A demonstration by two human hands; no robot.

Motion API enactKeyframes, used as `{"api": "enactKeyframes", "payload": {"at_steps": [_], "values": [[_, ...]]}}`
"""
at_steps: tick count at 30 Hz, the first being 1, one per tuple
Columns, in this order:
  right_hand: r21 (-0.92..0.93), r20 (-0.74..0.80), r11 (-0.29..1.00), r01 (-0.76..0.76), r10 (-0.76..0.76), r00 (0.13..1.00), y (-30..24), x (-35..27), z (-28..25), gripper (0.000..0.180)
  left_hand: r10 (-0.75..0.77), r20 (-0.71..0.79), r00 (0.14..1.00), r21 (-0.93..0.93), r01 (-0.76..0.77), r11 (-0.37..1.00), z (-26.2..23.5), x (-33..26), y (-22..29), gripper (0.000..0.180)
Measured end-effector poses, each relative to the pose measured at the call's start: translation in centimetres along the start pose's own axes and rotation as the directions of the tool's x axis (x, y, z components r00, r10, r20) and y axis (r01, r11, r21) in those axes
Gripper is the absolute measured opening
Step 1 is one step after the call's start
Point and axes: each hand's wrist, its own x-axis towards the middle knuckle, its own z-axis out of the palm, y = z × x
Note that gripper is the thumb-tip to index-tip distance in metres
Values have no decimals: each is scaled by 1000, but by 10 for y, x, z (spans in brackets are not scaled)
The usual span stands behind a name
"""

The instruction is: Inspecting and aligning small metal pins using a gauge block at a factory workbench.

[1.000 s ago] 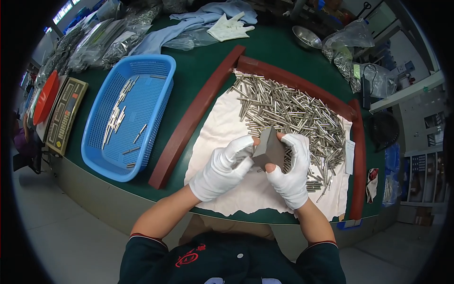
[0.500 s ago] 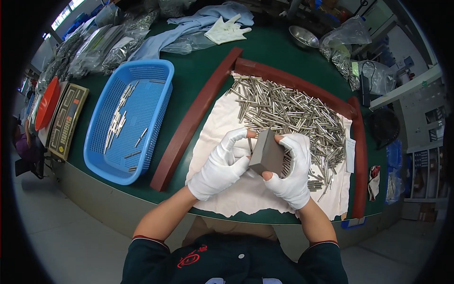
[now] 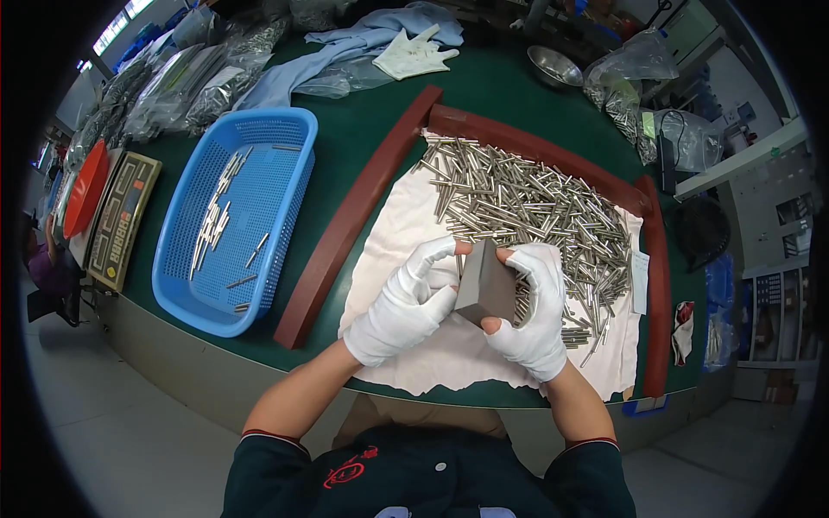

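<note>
- Two hands in white cloth gloves meet over the middle of the cloth, both closed on one dark grey rectangular block (image 3: 485, 283).
- Left hand (image 3: 408, 304): forearm comes up from lower edge, angled right; fingers curled, index tip reaching up to block's top left edge, thumb pressed vs its left face.
- Right hand (image 3: 531, 309): wrist bent inward, fingers wrapped over block's top & right side; a bare fingertip shows through the glove under block's lower corner.
- Block held tilted, lifted just above the cloth, between the two palms.
- Underneath: crumpled white cloth (image 3: 406, 216), spread inside a dark red wooden frame (image 3: 350, 224) on the green tabletop (image 3: 363, 129).
- Heap of small silver metal pins (image 3: 527, 203) covers cloth's far & right part, touching right hand's fingers' far side.
- Left of frame, apart from hands: blue plastic mesh basket (image 3: 268, 250) w/ a few pins inside.
- Further left: digital counting scale (image 3: 121, 220), red bowl (image 3: 85, 188).
- Far edge: spare white glove (image 3: 413, 53), light blue cloth (image 3: 345, 52), steel bowl (image 3: 554, 66), clear plastic bags (image 3: 635, 73).
</note>
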Motion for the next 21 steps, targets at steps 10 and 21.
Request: {"api": "enactKeyframes", "payload": {"at_steps": [10, 21], "values": [[-3, -6, 1000, -17, 17, 1000, 1, -1, 1, 65, 23, 12, 1000, -68, -22, 997, 2, 2, -3, 48], [25, 16, 996, 84, -85, 996, -3, 3, -2, 65, -68, -17, 998, -42, 67, 997, 1, 0, 3, 48]]}}
